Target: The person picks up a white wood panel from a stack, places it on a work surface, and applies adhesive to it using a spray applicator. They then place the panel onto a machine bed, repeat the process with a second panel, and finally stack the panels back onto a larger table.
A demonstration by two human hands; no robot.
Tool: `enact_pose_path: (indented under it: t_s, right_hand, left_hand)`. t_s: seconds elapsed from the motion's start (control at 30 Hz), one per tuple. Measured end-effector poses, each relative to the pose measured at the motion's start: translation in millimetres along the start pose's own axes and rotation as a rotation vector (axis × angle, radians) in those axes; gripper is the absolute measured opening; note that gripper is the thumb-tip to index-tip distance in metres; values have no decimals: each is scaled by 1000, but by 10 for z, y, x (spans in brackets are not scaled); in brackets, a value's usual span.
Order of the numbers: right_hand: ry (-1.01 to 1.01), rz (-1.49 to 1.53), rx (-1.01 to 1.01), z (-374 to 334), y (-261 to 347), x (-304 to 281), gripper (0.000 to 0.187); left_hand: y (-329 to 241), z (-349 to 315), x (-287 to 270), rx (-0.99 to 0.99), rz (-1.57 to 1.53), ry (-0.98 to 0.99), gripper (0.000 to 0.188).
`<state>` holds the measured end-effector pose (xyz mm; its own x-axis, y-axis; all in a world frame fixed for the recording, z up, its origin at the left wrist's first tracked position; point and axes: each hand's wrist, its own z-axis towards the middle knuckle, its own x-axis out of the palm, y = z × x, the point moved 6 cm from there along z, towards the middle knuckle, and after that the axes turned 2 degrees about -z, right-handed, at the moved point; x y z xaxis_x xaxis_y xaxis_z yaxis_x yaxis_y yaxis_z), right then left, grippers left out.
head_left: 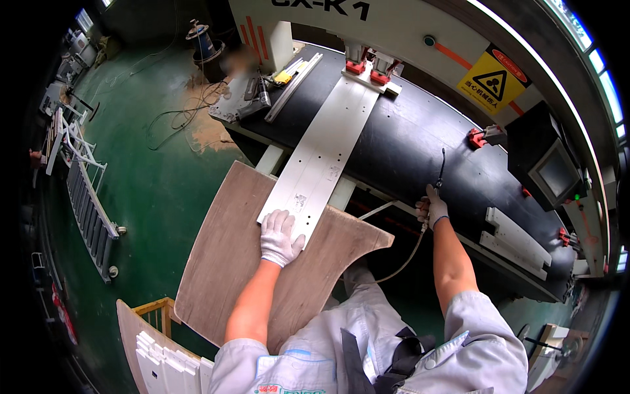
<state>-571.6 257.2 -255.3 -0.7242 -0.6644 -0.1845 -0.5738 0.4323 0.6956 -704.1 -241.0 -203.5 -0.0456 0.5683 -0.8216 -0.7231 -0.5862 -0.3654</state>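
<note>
A long white panel (319, 157) with small drilled holes lies across the black machine table (413, 131) and over a brown wood-grain board (230, 243) nearer me. My gloved left hand (281, 238) rests on the panel's near end, fingers stretched out flat. To the right, my gloved right hand (432, 209) is wrapped round an air blow gun (440, 176), its thin dark nozzle pointing away from me. A pale air hose (415, 253) runs down from it. The far end of the panel meets red-and-metal clamps (367, 68) under the machine's beam.
White panels (516, 240) lie on the table's right, below a black control screen (554, 169). More white strips (167, 364) are stacked at lower left. A grey roller conveyor (88, 210) stands on the green floor. Tools and a metal rail (293, 87) sit at the table's far left.
</note>
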Motion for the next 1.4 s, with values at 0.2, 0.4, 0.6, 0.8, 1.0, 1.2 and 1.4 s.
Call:
enact_pose_path:
  t_s: [0.2, 0.4, 0.6, 0.8, 1.0, 1.2, 1.4]
  right_hand:
    - [-12, -26, -14, -11, -18, -35, 64]
    - [9, -28, -16, -13, -3, -17, 66]
    - [9, -20, -17, -15, -6, -13, 67]
    - [-18, -11, -22, -39, 34, -13, 63]
    - [35, 26, 1, -94, 116, 43, 58]
    - [56, 101, 84, -129, 49, 32, 54]
    - [0, 78, 122, -164, 58, 50, 51]
  left_hand:
    - [8, -80, 10, -19, 25, 9, 67]
    - [19, -93, -9, -21, 28, 2, 68]
    - [22, -91, -18, -41, 57, -5, 68]
    - [383, -8, -32, -121, -118, -80, 62]
    - [910, 315, 141, -399, -48, -179, 58]
    - [854, 340, 131, -441, 23, -92, 59]
    - [820, 361, 65, -440, 35, -48, 56]
